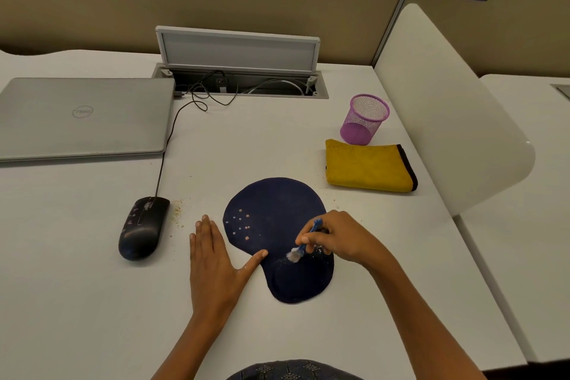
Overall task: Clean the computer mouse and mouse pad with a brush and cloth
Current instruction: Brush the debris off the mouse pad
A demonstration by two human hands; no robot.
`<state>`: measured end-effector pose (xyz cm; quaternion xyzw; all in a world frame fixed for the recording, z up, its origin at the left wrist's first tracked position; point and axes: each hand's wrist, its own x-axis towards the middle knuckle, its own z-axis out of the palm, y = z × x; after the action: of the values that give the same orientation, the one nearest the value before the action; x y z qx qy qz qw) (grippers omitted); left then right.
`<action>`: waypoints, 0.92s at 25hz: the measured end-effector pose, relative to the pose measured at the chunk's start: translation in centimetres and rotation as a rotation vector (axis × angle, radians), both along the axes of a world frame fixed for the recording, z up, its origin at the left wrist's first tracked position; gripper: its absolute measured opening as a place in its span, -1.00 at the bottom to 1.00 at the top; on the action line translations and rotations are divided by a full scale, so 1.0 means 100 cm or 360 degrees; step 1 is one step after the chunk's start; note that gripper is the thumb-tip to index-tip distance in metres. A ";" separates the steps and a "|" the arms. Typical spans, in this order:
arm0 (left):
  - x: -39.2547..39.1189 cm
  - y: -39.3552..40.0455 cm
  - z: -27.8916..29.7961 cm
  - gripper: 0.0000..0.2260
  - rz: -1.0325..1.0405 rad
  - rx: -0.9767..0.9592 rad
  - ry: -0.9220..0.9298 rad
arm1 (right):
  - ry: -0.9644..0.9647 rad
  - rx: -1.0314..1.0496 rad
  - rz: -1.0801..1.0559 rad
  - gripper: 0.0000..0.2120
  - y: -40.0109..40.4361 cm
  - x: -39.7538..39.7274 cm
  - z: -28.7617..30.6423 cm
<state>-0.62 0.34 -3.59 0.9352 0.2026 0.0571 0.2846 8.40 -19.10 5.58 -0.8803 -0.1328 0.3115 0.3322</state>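
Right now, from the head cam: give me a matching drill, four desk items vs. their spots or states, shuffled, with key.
Items
1. brush
2. cloth
3. mouse
4. laptop

Places or states
A. closed, at the far left of the desk
B. folded, just in front of the purple mesh cup
C. gripped in the right hand, bristles on the mouse pad
D. left of the left hand, crumbs beside it

Pairs: 1-C, 2-B, 3-D, 4-A
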 end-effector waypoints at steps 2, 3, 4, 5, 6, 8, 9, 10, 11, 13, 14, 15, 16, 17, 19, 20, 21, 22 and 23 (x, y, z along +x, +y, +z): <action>0.000 0.000 0.000 0.06 -0.0002 0.0002 -0.0009 | -0.0137 -0.0131 -0.0051 -0.86 -0.007 0.003 0.004; 0.000 0.000 0.000 0.05 -0.0002 0.0001 -0.0013 | -0.0184 -0.0127 -0.0088 -0.86 -0.008 0.003 0.006; 0.000 0.000 0.000 0.05 -0.0002 0.0002 -0.0021 | -0.0189 -0.0062 -0.0117 -0.86 -0.007 0.003 0.008; 0.000 0.000 0.000 0.04 -0.0004 0.0006 -0.0027 | -0.0156 0.0031 -0.0120 -0.85 -0.004 0.001 0.010; 0.000 0.000 -0.001 0.02 -0.0011 0.0016 -0.0030 | -0.0110 0.0107 -0.0093 -0.85 0.002 -0.002 0.011; -0.001 0.000 -0.003 -0.01 -0.0021 0.0033 -0.0023 | -0.0037 0.0157 -0.0013 -0.85 0.014 -0.011 0.006; 0.000 0.000 -0.004 -0.02 -0.0020 0.0038 -0.0018 | -0.0016 0.0144 0.0015 -0.84 0.019 -0.015 0.003; 0.000 0.000 -0.003 -0.02 -0.0016 0.0037 -0.0018 | -0.0013 0.0110 0.0026 -0.84 0.021 -0.017 -0.001; 0.001 0.000 -0.004 -0.02 -0.0012 0.0031 -0.0023 | -0.0028 0.0055 0.0023 -0.84 0.020 -0.017 -0.002; 0.000 0.000 -0.002 -0.01 -0.0009 0.0008 -0.0025 | -0.0080 -0.0102 0.0015 -0.84 0.013 -0.012 0.000; 0.000 0.000 -0.001 -0.01 -0.0008 0.0001 -0.0027 | -0.0121 -0.0188 0.0009 -0.84 0.008 -0.009 0.002; 0.000 -0.001 -0.001 0.00 -0.0006 0.0000 -0.0034 | -0.0171 -0.0254 -0.0005 -0.83 0.003 -0.007 0.006; 0.000 0.000 -0.001 0.01 -0.0003 0.0002 -0.0041 | -0.0215 -0.0268 -0.0033 -0.83 0.001 -0.004 0.009; 0.000 0.000 -0.001 0.01 -0.0003 0.0008 -0.0041 | -0.0241 -0.0211 -0.0075 -0.83 0.001 -0.003 0.011; 0.001 0.002 -0.004 0.02 -0.0012 0.0036 -0.0021 | -0.0213 -0.0022 -0.0112 -0.84 0.008 -0.005 0.014; 0.001 0.002 -0.006 0.02 -0.0018 0.0047 -0.0011 | -0.0166 0.0045 -0.0091 -0.84 0.014 -0.008 0.012; 0.002 0.003 -0.007 0.01 -0.0021 0.0053 -0.0004 | -0.0111 0.0081 -0.0055 -0.84 0.020 -0.011 0.009; 0.002 0.003 -0.008 0.01 -0.0022 0.0058 -0.0003 | -0.0067 0.0080 -0.0020 -0.84 0.024 -0.015 0.005; 0.001 0.002 -0.009 0.01 -0.0022 0.0062 -0.0003 | -0.0054 0.0042 0.0004 -0.83 0.025 -0.018 0.001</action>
<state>-0.50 0.57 -4.45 0.9419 0.1947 0.0600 0.2669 6.63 -16.56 5.69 -0.8809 -0.1436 0.2951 0.3410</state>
